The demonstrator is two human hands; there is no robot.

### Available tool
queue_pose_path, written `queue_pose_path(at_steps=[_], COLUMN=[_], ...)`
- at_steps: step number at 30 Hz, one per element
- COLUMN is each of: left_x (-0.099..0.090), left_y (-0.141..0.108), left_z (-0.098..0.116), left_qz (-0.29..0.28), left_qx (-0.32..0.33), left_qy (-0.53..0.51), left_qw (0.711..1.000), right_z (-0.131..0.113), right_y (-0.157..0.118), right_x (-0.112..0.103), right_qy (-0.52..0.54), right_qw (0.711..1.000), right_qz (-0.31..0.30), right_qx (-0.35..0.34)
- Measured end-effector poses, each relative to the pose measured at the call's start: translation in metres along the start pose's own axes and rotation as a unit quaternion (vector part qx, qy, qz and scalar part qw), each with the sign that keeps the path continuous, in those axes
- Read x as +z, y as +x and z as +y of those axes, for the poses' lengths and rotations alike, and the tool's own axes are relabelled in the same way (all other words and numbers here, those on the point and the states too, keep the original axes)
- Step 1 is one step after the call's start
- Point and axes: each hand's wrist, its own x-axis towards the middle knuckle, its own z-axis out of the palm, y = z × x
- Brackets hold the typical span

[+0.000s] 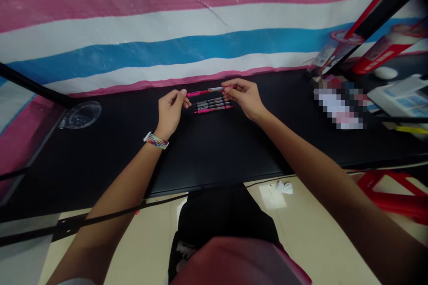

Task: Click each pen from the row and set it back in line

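Note:
A pink-and-red pen (203, 92) is held level between my two hands at the far part of the black table. My left hand (172, 109) pinches its pink end between thumb and fingers. The red end is in the fingers of my right hand (243, 97). Just on the near side lie several pens (212, 105) side by side in a stack of rows, black ones with a pink-and-red one (213, 109) nearest me. The right fingertips come close to the ends of these pens; I cannot tell whether they touch.
On the black table (214, 151), a clear plastic lid (81, 114) lies at left. A clear cup (337, 51) with a red straw and a red cup (381, 55) stand at back right, near a white box-like item (401, 95). A striped sheet (200, 44) hangs behind. A red stool (394, 193) is below right.

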Motion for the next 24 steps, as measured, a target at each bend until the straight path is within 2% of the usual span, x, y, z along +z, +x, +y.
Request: queue_pose_path(at_steps=[6, 11, 14, 16, 18, 24], left_x=[-0.001, 0.0, 0.0, -0.002, -0.004, -0.005], left_y=[0.002, 0.002, 0.001, 0.0, 0.0, -0.001], left_z=[-0.009, -0.011, -0.006, -0.003, -0.002, -0.002], left_qz=[0.032, 0.023, -0.005, -0.046, -0.079, -0.087], left_qx=[-0.02, -0.028, -0.018, -0.008, -0.002, 0.013], left_qy=[-0.023, -0.025, -0.021, -0.011, 0.003, -0.019], left_qw=[0.999, 0.999, 1.0, 0.999, 0.997, 0.996], right_z=[0.002, 0.003, 0.0, -0.004, -0.007, -0.01], right_y=[0.005, 0.007, 0.003, -0.002, -0.006, -0.01], right_x=[-0.005, -0.008, -0.005, -0.001, 0.003, 0.006], right_qy=[-0.035, -0.059, -0.059, -0.055, -0.047, 0.009], right_qw=[0.997, 0.993, 0.996, 0.998, 0.998, 0.996], right_qz=[0.058, 0.098, 0.058, 0.004, -0.025, -0.019], right_qx=[-0.026, -0.043, -0.04, -0.015, 0.015, 0.091])
